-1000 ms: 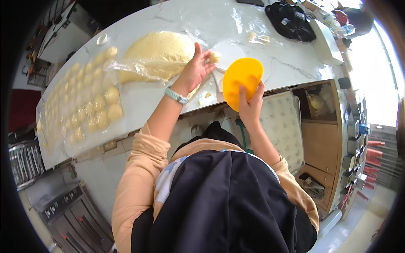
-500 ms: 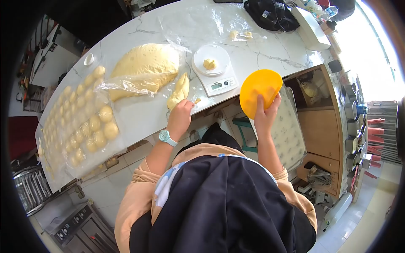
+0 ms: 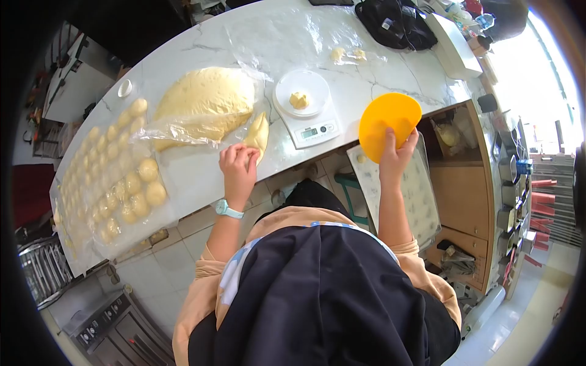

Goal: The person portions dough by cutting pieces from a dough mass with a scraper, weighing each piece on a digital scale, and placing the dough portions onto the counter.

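My left hand [image 3: 238,166], with a pale watch on the wrist, has its fingers bunched and pressed to the left edge of a long dough strip [image 3: 259,135] on the counter. The fingertips partly cover the strip. Held up at the counter's right edge is a yellow dough scraper [image 3: 387,122], gripped between the thumb and fingers of my right hand [image 3: 398,152]. A white kitchen scale [image 3: 313,131] stands between the hands, with a small lump of dough [image 3: 299,100] in its round pan. Behind the strip lies a large dough mass [image 3: 204,94], partly under clear plastic.
Several rows of dough balls [image 3: 147,169] lie under plastic on the left. A small white cup [image 3: 125,88] stands behind them. Dough scraps [image 3: 348,55] and a black bag [image 3: 395,24] are at the back. A tray [image 3: 409,198] sits below the counter at right.
My left hand has moved left, from the strip's near end to its left side. The small scrap beside the strip is no longer visible. My right hand and the scraper have shifted slightly right.
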### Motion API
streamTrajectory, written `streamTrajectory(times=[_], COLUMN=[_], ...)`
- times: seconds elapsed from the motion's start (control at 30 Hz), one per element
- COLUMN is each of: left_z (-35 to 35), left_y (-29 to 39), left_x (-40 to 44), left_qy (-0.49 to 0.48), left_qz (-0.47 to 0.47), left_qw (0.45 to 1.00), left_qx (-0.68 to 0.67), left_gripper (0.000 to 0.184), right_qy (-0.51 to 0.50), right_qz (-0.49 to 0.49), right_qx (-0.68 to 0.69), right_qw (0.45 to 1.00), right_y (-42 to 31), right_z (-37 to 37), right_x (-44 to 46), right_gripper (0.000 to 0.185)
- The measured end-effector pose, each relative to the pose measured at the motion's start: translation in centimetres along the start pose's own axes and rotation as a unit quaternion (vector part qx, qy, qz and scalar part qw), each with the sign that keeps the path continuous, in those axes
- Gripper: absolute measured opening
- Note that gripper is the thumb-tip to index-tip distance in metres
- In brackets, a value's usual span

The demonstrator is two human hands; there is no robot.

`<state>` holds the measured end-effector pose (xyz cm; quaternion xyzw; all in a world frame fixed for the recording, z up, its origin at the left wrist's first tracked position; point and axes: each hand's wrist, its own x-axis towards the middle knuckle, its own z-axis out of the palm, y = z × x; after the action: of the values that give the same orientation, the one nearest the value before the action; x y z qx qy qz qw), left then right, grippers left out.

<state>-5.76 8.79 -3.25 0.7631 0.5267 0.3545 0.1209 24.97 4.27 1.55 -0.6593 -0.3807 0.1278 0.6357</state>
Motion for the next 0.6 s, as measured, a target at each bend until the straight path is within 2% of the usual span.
streamTrajectory(times=[0.1,0.13,0.23,0.3,0.37,0.4,0.5,0.6], left_z=[-0.6,-0.5,2.4,3.8,4.9,6.1,8.7,7.9], left_y=[1.8,2.5,3.8,5.9,7.8,6.8,5.4,10.9], left_x=[1.1,1.6,5.3,8.5,11.6,12.3,13.7,17.4], left_qy=[0.056,0.033,-0.02,-0.032,-0.016,-0.06,-0.169,-0.146], left_qz=[0.016,-0.01,-0.019,0.046,0.132,0.155,0.072,0.056], left_qw=[0.998,0.998,0.983,0.991,0.99,0.986,0.976,0.964], left_qx=[-0.002,-0.046,-0.184,-0.125,-0.038,-0.005,-0.116,-0.215], left_gripper=[0.011,0.014,0.016,0.024,0.029,0.038,0.035,0.029], right_qy=[0.033,0.039,0.01,-0.072,-0.181,-0.187,-0.177,-0.208], right_qz=[0.084,0.132,0.298,0.376,0.481,0.494,0.513,0.486], right_qx=[0.15,0.22,0.416,0.441,0.446,0.434,0.391,0.43], right_qw=[0.985,0.966,0.859,0.812,0.733,0.73,0.743,0.732], right_y=[-0.1,0.9,3.1,7.9,10.4,10.1,7.7,7.4], right_z=[0.3,0.5,2.4,4.8,7.9,9.5,13.5,15.3], right_x=[3.4,4.8,9.5,12.4,14.3,14.5,15.3,17.4], right_gripper=[0.038,0.034,0.031,0.033,0.032,0.032,0.03,0.027])
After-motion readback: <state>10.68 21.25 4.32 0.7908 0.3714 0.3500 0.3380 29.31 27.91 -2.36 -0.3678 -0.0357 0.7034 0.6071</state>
